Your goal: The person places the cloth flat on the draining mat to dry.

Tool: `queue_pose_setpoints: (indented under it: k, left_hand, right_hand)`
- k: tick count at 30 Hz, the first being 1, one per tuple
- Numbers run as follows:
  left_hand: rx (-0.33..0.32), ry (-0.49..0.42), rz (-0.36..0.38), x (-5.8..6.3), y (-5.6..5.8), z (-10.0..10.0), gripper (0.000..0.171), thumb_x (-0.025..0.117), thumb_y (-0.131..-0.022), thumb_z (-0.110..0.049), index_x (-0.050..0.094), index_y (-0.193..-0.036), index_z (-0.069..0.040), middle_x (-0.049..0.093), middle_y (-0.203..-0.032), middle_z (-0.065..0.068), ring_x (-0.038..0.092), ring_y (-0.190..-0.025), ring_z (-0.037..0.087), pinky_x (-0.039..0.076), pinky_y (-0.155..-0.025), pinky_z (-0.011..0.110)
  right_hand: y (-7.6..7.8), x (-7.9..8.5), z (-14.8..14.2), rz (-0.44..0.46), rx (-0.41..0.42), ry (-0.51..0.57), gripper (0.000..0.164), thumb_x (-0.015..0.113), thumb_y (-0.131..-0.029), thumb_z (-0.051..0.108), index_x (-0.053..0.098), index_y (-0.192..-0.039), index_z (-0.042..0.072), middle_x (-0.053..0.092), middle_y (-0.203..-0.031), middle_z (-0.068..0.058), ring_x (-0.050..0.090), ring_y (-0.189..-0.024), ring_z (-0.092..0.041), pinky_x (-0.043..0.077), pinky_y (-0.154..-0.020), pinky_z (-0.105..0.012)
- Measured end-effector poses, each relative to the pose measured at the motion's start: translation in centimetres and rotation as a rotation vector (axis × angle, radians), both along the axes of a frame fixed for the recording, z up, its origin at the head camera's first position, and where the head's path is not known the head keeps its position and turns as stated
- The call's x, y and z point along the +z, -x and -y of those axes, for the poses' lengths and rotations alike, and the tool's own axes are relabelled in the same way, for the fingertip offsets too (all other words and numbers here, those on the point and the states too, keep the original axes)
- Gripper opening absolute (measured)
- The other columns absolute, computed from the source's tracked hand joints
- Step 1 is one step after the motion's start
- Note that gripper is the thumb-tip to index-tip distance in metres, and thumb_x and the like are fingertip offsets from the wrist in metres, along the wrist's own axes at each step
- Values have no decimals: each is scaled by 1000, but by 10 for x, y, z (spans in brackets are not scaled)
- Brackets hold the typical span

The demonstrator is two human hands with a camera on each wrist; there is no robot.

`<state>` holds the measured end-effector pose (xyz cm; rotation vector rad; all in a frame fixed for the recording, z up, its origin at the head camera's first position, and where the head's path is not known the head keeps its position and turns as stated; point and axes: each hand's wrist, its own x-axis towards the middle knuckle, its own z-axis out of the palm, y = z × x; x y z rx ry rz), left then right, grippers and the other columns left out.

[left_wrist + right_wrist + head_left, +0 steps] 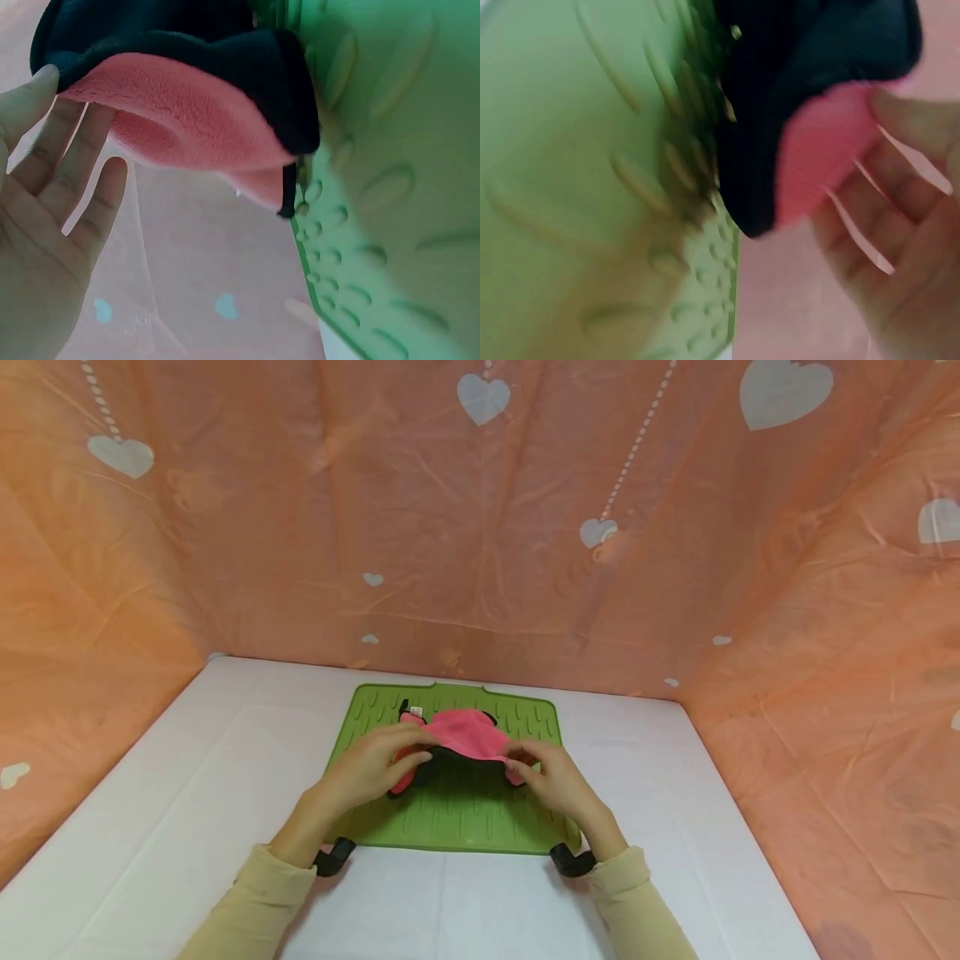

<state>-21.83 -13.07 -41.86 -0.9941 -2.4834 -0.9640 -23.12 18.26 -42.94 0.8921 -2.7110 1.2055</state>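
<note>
A pink fleece cloth piece (468,733) with black edging and a dark underside is raised in an arch over a green ribbed mat (465,827). At its near left edge my left hand (367,767) pinches the cloth between thumb and fingers. The left wrist view has the thumb of that hand (52,202) on the black edge, with fingers behind the pink side. My right hand (553,775) pinches the near right edge; in the right wrist view the pink cloth (825,150) sags beside its fingers. A small white tag (416,712) shows at the far left of the cloth.
The mat lies on a white-covered table (225,760). Orange curtains (420,527) with white hearts stand behind and on both sides. A black strap (334,857) is around my left wrist, another black strap (572,862) around my right.
</note>
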Motion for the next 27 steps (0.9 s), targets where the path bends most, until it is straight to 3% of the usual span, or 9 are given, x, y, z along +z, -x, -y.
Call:
queue_pose_setpoints:
  k: [4,8,13,16,21,27]
  left_hand:
    - [-59,63,28,-3,-2,-7,24,78,-94,-11,77,-118,-16,74,-116,-4,70,-108,17,58,-91,40]
    - [-102,150,132,-7,-5,-13,22,75,-97,-16,78,-119,-20,72,-117,-7,69,-110,14,57,-94,38]
    - [-165,208,257,-15,-4,-19,22,75,-97,-14,79,-118,-21,73,-116,-9,67,-114,13,55,-99,39]
    - [-180,230,293,-18,-3,-20,21,75,-97,-13,80,-115,-22,73,-114,-11,67,-114,12,55,-99,40]
    - [-188,208,307,-17,-4,-18,20,77,-95,-12,80,-113,-20,74,-110,-10,67,-108,10,56,-96,38]
    - [-155,81,289,-13,-4,-4,19,78,-94,-12,76,-113,-11,73,-106,-4,68,-97,11,58,-86,30]
  right_hand:
    - [4,0,-12,61,83,-71,14,70,-98,3,76,-109,8,73,-95,0,69,-85,-10,59,-80,-34]
    - [7,-5,-17,106,173,-142,13,70,-97,3,77,-106,9,72,-94,4,65,-83,-6,57,-78,-28]
    - [6,-10,-15,119,193,-213,14,73,-95,4,80,-100,14,72,-99,5,61,-90,-6,54,-82,-27]
    - [5,-10,-12,129,188,-232,13,74,-94,4,80,-98,14,72,-98,6,61,-90,-7,54,-81,-26]
    - [4,-8,-12,141,130,-193,12,72,-96,6,78,-105,12,73,-100,5,65,-92,-9,56,-82,-27]
    - [2,-6,-14,72,-69,-84,18,71,-98,9,75,-115,5,74,-105,0,68,-94,-17,57,-81,-33]
